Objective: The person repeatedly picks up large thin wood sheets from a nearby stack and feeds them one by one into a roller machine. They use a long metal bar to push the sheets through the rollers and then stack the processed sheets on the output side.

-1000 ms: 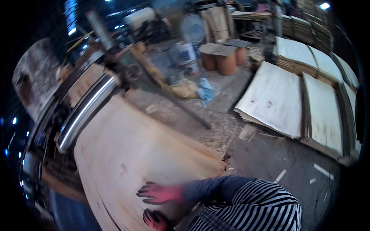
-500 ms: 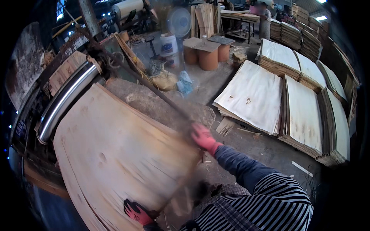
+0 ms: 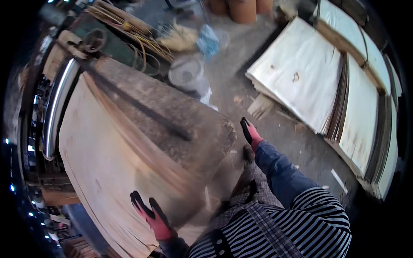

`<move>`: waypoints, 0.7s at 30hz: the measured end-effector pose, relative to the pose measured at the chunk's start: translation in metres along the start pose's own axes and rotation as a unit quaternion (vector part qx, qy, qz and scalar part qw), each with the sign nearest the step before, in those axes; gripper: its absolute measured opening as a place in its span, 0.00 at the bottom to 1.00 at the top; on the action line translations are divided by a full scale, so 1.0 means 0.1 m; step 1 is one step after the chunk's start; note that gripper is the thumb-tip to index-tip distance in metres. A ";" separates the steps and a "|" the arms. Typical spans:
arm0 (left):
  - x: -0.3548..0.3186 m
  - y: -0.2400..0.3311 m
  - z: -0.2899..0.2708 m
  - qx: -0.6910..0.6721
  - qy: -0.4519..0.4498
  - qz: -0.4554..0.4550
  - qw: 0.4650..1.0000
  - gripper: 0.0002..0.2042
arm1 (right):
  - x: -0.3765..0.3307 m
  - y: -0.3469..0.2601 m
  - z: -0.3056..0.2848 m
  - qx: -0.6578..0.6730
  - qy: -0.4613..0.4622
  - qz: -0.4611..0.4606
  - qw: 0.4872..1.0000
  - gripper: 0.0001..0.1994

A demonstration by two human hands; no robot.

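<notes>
My left hand (image 3: 152,218), in a pink and black glove, has its fingers spread over a broad stack of pale wood veneer sheets (image 3: 103,142); whether it touches the top sheet I cannot tell. My right hand (image 3: 251,134), gloved alike, is apart from everything above the floor, fingers stretched out and holding nothing. Between the hands and beyond them lies a long dark bar (image 3: 146,111), blurred, its near end free over a rough brown slab (image 3: 189,116). The sheets' far end lies beside a shiny metal roller (image 3: 60,107). Their right edge is smeared by motion.
Piles of white veneer (image 3: 297,73) stand on the floor to the right. At the far side are a white bucket (image 3: 186,73), a blue plastic bag (image 3: 208,42) and brown cylinders (image 3: 242,10). A handwheel (image 3: 95,40) sits near the roller. Scraps litter the floor.
My right hand has let go of the bar and moved right. My left hand has shifted up, its fingers now spread wider. The view has tilted down, and the veneer's right edge has moved left.
</notes>
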State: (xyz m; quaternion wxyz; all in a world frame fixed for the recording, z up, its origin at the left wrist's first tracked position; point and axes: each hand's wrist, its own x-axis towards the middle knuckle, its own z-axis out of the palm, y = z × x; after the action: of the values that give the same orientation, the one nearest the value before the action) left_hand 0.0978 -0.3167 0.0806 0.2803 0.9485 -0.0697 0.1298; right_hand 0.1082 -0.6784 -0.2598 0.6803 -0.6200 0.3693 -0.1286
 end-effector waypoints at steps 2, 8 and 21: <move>0.38 0.11 0.44 0.183 -0.030 0.062 0.981 0.22 | 0.29 0.54 0.07 -0.062 -0.048 0.024 0.997 0.26; 0.60 -0.59 1.06 0.472 -0.129 -0.047 0.871 0.26 | 0.33 1.07 0.05 0.002 -0.236 0.199 0.951 0.24; 0.52 -0.57 1.18 0.186 -0.091 -0.121 0.971 0.29 | 0.36 2.67 0.50 -0.158 -0.329 0.200 0.909 0.31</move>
State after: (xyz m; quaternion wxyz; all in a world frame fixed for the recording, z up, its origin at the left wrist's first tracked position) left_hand 0.1841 -0.3374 -0.0292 0.1047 0.9933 0.0457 0.0192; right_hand 0.0908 -0.6115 -0.5245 0.6676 -0.6399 0.2565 0.2813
